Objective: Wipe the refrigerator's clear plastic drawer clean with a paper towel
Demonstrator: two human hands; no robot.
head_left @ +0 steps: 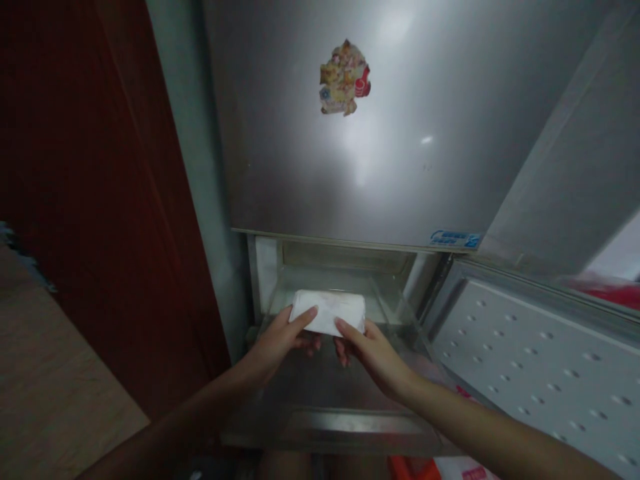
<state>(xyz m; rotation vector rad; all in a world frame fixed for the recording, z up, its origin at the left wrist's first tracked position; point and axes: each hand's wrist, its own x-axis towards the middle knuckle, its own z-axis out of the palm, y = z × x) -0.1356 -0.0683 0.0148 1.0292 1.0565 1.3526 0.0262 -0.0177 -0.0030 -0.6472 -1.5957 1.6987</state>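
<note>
Between both hands is a white, flat, wrapped packet (327,311), roughly rectangular; what is inside it cannot be seen. My left hand (285,332) grips its left end, thumb on top and fingers underneath. My right hand (367,341) holds the right end the same way. The packet is above a pulled-out clear drawer (345,421) of the fridge's lower compartment, and the hands hide part of that drawer.
A closed silver fridge door (380,167) with a torn sticker (345,79) rises above the drawer. The lower door (530,353) stands swung out at right. A red-brown wooden panel (100,187) borders the left. Something orange (414,468) lies at the bottom edge.
</note>
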